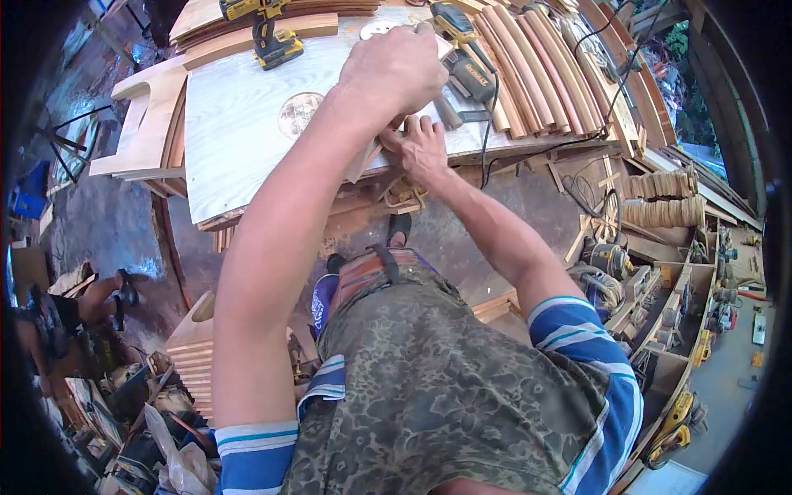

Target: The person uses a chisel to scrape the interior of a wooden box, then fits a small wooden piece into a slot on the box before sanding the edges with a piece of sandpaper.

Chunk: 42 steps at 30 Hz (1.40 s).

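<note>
My left hand (398, 68) is closed in a fist above the edge of the pale worktop (239, 157). Whatever its fingers hold is hidden behind the knuckles. Just below it, my right hand (422, 150) is at the worktop's front edge. Its bent fingers and thumb close on a small pale piece of wood (364, 162), partly covered by my left forearm. A brush-like tool (447, 112) lies beside my right fingers. Right behind it is a corded DeWalt power tool (470, 76).
A yellow cordless drill (272, 41) stands at the back, near a round mark (300, 115) on the worktop. Rounded wooden strips (528, 70) are stacked at right. Black cable (495, 136) hangs over the edge. Tool shelves (672, 313) stand right; a person's legs (103, 299) show left.
</note>
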Each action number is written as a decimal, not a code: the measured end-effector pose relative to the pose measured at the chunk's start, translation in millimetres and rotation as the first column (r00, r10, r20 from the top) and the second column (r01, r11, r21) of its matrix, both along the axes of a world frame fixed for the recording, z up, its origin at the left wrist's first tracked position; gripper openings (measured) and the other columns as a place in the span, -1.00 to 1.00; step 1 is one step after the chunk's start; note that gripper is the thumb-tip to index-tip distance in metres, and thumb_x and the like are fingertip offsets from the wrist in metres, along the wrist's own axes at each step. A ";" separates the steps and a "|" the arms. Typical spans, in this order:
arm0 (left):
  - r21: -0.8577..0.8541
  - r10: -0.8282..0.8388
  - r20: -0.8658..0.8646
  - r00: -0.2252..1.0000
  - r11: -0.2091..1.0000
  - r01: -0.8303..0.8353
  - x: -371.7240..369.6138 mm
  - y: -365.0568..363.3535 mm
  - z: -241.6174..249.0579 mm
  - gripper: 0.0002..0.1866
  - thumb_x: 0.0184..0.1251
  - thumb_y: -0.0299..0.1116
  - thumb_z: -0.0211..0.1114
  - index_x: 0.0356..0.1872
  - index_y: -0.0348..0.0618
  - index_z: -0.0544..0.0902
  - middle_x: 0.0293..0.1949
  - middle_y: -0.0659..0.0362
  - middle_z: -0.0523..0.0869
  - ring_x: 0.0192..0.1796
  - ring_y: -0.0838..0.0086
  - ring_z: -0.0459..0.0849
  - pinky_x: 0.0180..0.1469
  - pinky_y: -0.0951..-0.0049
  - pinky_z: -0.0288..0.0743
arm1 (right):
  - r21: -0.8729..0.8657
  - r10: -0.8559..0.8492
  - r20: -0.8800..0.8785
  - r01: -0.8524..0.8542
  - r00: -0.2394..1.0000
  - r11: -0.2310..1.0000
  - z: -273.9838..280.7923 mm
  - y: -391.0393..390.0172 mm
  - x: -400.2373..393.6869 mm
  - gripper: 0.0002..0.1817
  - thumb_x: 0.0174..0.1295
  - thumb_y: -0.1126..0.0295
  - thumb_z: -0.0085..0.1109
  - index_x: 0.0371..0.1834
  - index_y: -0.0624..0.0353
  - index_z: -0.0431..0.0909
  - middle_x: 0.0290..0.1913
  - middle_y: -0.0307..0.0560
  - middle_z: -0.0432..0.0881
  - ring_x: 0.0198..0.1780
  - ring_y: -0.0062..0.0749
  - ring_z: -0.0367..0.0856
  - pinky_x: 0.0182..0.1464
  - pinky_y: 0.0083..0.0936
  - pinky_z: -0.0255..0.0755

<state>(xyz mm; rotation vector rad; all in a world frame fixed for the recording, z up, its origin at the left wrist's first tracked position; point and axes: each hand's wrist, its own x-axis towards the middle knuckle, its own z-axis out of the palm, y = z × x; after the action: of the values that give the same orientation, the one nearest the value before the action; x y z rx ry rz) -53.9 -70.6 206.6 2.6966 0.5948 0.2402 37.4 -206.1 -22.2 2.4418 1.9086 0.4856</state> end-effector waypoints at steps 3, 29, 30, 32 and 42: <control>0.012 0.005 -0.013 1.000 1.000 -0.004 1.0 2.0 -2.4 -0.40 0.42 -0.08 0.15 0.38 -0.22 0.54 0.13 -0.17 0.76 0.19 -0.06 0.74 0.28 0.00 0.61 | -0.080 -0.066 -0.060 0.061 0.996 0.995 4.8 -2.6 -10.4 -0.50 0.23 0.30 0.19 0.26 -0.45 0.64 0.01 -0.07 0.46 0.07 -0.12 0.42 0.04 -0.12 0.24; 0.007 0.004 0.002 1.000 1.000 -0.004 5.6 3.4 -3.6 -0.45 0.43 -0.09 0.17 0.27 -0.29 0.58 0.11 -0.21 0.75 0.19 -0.09 0.73 0.25 -0.02 0.62 | -0.008 -0.339 -0.733 0.490 0.590 0.872 28.8 4.8 -22.6 -0.56 0.36 -0.08 0.27 0.08 -0.04 0.83 -0.27 0.33 0.76 -0.13 0.22 0.79 -0.02 0.00 0.62; 0.016 0.004 0.005 1.000 1.000 -0.004 5.1 3.0 -6.6 -0.45 0.43 -0.08 0.17 0.26 -0.29 0.59 0.11 -0.22 0.75 0.19 -0.09 0.73 0.26 -0.02 0.61 | -0.112 -0.409 -0.788 0.546 0.460 0.830 25.8 10.1 -20.4 -0.52 0.33 -0.06 0.28 0.05 0.08 0.81 -0.20 0.36 0.77 -0.07 0.28 0.78 0.04 0.04 0.61; -0.007 -0.008 -0.014 1.000 1.000 0.008 4.6 3.5 -4.9 -0.45 0.42 -0.08 0.17 0.26 -0.29 0.59 0.10 -0.22 0.75 0.18 -0.10 0.73 0.26 -0.03 0.61 | -0.180 -0.452 -0.819 0.589 0.354 0.788 26.1 18.0 -23.0 -0.43 0.31 -0.06 0.24 0.00 0.30 0.77 -0.15 0.41 0.77 -0.02 0.35 0.77 0.09 0.06 0.62; -0.073 0.023 -0.011 1.000 0.997 -0.024 -1.3 -3.6 4.1 -0.49 0.38 -0.29 0.15 0.29 -0.31 0.62 0.22 -0.15 0.74 0.27 -0.01 0.73 0.35 0.05 0.57 | -0.168 -0.564 -0.558 0.583 0.609 0.795 19.9 40.2 -5.0 -0.51 0.21 0.05 0.31 -0.01 0.27 0.73 -0.03 0.40 0.77 0.02 0.32 0.78 0.15 0.03 0.64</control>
<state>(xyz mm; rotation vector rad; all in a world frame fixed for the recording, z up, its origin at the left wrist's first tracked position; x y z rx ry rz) -55.2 -74.2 210.7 2.6234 0.6263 0.2069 32.4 -165.9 -2.3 3.2638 1.0254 -0.3140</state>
